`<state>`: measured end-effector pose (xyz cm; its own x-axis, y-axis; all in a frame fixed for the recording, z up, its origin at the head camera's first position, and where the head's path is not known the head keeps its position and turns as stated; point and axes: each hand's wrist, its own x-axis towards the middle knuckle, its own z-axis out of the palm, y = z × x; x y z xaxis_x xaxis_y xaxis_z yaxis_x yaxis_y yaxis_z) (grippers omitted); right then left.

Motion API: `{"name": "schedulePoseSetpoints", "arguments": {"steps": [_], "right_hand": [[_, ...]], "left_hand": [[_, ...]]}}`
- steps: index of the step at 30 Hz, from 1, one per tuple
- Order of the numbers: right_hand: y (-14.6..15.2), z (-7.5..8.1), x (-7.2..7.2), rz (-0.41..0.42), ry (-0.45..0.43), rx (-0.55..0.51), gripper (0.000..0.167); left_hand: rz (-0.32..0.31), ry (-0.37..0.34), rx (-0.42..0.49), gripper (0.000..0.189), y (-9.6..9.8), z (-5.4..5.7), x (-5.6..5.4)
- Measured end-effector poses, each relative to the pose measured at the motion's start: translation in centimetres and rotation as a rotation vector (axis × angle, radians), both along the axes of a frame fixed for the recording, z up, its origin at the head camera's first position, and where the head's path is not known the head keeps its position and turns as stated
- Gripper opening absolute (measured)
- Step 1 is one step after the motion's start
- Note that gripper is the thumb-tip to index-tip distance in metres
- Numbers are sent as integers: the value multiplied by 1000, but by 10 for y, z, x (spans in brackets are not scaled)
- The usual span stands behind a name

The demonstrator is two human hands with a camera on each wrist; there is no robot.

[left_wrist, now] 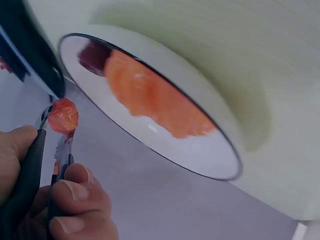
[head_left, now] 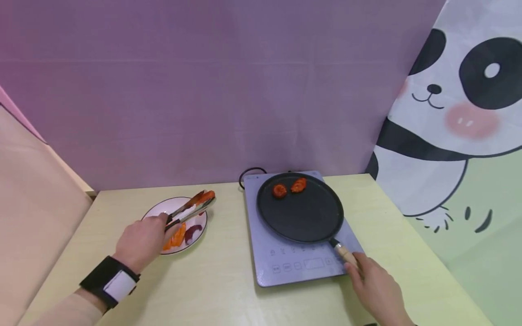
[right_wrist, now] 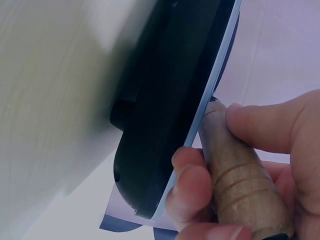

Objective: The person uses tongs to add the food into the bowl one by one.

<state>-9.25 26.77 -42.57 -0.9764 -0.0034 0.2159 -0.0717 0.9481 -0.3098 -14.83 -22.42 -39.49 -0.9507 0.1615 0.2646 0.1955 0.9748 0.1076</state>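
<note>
In my left hand (head_left: 143, 240) I grip black-handled tongs (head_left: 191, 212), their tips closed around a reddish-orange food piece (head_left: 205, 197). The tongs stand over a white dark-rimmed plate (head_left: 157, 209). On the plate lie orange slices (left_wrist: 145, 92) and a dark purple-red piece (left_wrist: 94, 57). My right hand (head_left: 377, 286) holds the wooden handle (right_wrist: 235, 175) of a flat black pan (head_left: 303, 215). Two reddish pieces sit near the pan's far edge: a round one (head_left: 279, 191) and an oblong one (head_left: 299, 185).
The pan rests on a grey induction cooktop (head_left: 281, 274) with touch controls along its front. A black cord (head_left: 248, 170) loops behind it. The pale wooden table (head_left: 212, 290) meets a purple backdrop (head_left: 183, 99). At right hangs a panda-printed sheet (head_left: 440, 181).
</note>
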Motion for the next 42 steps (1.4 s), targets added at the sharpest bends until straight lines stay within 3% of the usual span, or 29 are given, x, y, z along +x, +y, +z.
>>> {"name": "schedulePoseSetpoints", "arguments": {"steps": [14,21,42], "right_hand": [[1,-1,-1,1,14,-6,26],[1,-1,-1,4,8,-14,25],[0,-1,-1,9,25,-11,23]], "left_hand": [[-48,40,59,40,58,3,-15],[-76,7,74,43,89,3,-20],[-186,64,62,42,155,-1,-34]]}}
